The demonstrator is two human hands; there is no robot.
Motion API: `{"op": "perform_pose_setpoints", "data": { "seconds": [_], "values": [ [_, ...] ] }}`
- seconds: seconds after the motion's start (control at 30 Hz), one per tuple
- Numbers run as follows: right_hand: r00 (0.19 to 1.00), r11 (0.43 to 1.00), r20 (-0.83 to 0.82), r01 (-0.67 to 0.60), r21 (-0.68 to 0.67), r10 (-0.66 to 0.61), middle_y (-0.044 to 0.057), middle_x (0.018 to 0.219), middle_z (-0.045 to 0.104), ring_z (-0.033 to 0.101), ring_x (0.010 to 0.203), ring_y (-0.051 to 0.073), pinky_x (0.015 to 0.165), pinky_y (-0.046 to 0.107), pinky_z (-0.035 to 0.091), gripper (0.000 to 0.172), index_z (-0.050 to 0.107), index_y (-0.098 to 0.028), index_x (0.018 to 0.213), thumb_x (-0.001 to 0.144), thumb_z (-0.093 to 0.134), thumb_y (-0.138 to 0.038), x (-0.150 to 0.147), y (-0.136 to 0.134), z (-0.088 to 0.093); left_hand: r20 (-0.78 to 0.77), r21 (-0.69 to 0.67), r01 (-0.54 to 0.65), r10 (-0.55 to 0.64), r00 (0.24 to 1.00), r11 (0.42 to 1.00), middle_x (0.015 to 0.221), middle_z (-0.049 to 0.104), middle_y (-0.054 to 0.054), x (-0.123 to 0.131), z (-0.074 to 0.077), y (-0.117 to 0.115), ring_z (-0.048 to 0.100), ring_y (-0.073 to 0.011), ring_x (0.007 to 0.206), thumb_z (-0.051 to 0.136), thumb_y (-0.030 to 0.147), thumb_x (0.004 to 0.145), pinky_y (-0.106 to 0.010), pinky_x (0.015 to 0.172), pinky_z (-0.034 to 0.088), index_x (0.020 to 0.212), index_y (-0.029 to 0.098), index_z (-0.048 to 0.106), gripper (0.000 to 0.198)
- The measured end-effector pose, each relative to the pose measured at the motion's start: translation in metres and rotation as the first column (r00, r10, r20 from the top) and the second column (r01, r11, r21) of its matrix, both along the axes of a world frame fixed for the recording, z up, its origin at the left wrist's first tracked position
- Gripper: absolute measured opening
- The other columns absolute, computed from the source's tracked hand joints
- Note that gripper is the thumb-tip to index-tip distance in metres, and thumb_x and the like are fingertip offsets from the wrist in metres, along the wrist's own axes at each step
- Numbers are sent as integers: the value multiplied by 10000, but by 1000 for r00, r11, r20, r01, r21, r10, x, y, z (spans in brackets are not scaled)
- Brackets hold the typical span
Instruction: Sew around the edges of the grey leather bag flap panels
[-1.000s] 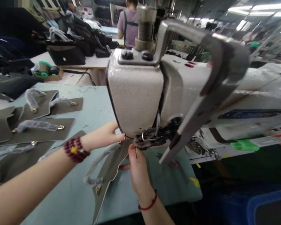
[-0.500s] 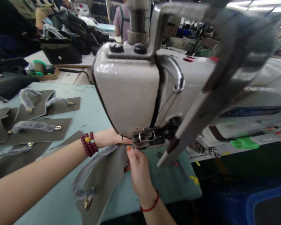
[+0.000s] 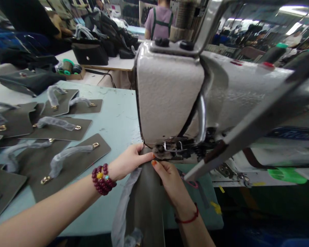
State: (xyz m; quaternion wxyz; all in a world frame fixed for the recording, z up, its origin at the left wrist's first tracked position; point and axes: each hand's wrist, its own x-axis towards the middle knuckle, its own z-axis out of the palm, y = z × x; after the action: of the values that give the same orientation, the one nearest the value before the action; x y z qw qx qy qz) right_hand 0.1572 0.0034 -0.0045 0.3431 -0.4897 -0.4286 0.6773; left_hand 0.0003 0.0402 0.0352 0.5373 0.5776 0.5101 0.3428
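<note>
A grey-brown leather flap lies under the head of the sewing machine and hangs down toward me. Its plastic-wrapped handle runs along the left side. My left hand grips the flap's far end, thumb on top beside the presser foot, fingers partly hidden behind the edge. Close to that thumb, my right hand is closed on the right edge, thumb on top and the other fingers partly hidden. The needle area is mostly hidden by machine parts.
More leather flaps with wrapped handles cover the left of the pale green table. Pink-handled scissors lie on the right. A grey machine lever slants close to my right hand. Behind are thread spools, black bags and a person.
The view has shifted left, showing more flaps. The flap has turned straighter toward me, and my left thumb now lies on top of it. Both hands keep their hold near the machine.
</note>
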Motion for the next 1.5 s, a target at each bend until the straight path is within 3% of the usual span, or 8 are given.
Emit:
{"op": "perform_pose_setpoints", "data": {
  "seconds": [0.17, 0.37, 0.5, 0.57, 0.67, 0.83, 1.17, 1.5],
  "values": [
    [998, 998, 11, -64, 25, 64, -54, 565, 386, 303, 515, 89, 471, 222, 229, 444, 512, -172, 635, 812, 608, -567, 7, 1, 8, -20, 28, 40, -40, 999, 999, 1109, 717, -64, -7, -19, -5, 650, -267, 1036, 633, 458, 831, -417, 955, 503, 1099, 180, 665, 387],
    [998, 998, -4, -66, -17, 66, -34, 567, 422, 359, 530, 87, 481, 210, 255, 463, 523, -152, 587, 849, 618, -522, 16, -31, -2, -67, 174, -355, 370, 926, 919, 1448, 478, -73, -34, -61, -68, 428, -246, 1352, 458, 391, 948, -435, 1135, 341, 1313, 244, 509, 398],
    [972, 985, -218, 51, -163, -86, -10, 624, 533, 447, 546, 99, 532, 213, 356, 391, 619, -137, 727, 832, 648, -513, 4, -58, -22, -184, 159, -189, 217, 959, 969, 1452, 474, -147, -30, -85, -100, 436, -327, 1346, 573, 444, 870, -503, 1136, 344, 1392, 185, 446, 597],
    [954, 970, -230, 148, -191, -191, 1, 660, 572, 475, 567, 111, 560, 226, 390, 376, 649, -134, 812, 828, 646, -510, -3, -68, -25, -149, 68, -138, 146, 978, 988, 1373, 557, -149, -17, -83, -102, 507, -344, 1287, 569, 456, 872, -526, 1128, 361, 1417, 191, 425, 623],
    [973, 973, -4, 229, -34, -229, 16, 683, 581, 470, 611, 126, 546, 220, 355, 378, 653, -119, 790, 859, 594, -486, -7, -80, -18, -90, 34, -131, 133, 987, 991, 1329, 602, -98, 0, -69, -96, 545, -335, 1251, 555, 434, 891, -518, 1147, 353, 1373, 264, 495, 514],
    [946, 980, 280, 119, 157, -160, -14, 584, 462, 392, 566, 113, 502, 230, 272, 433, 561, -136, 639, 914, 475, -460, -1, -90, 2, -60, 127, -159, 168, 984, 979, 1215, 665, -60, 3, -55, -92, 559, -328, 1233, 558, 409, 893, -495, 1098, 439, 1258, 296, 615, 386],
    [930, 978, 326, 122, 166, -172, 26, 619, 550, 465, 591, 139, 522, 240, 303, 398, 594, -129, 667, 896, 466, -428, -2, -82, 9, -230, 308, -114, 190, 955, 945, 1290, 606, -67, -7, -69, -98, 477, -339, 1302, 526, 432, 895, -515, 1139, 362, 1218, 279, 645, 377],
    [935, 973, 302, 137, 184, -188, -3, 609, 514, 417, 575, 121, 496, 229, 280, 362, 589, -142, 674, 897, 498, -413, -4, -59, 11, -224, 254, -83, 142, 964, 964, 1244, 652, -62, -3, -50, -69, 490, -351, 1292, 508, 436, 899, -500, 1094, 427, 1317, 299, 581, 446]
  ]
}}
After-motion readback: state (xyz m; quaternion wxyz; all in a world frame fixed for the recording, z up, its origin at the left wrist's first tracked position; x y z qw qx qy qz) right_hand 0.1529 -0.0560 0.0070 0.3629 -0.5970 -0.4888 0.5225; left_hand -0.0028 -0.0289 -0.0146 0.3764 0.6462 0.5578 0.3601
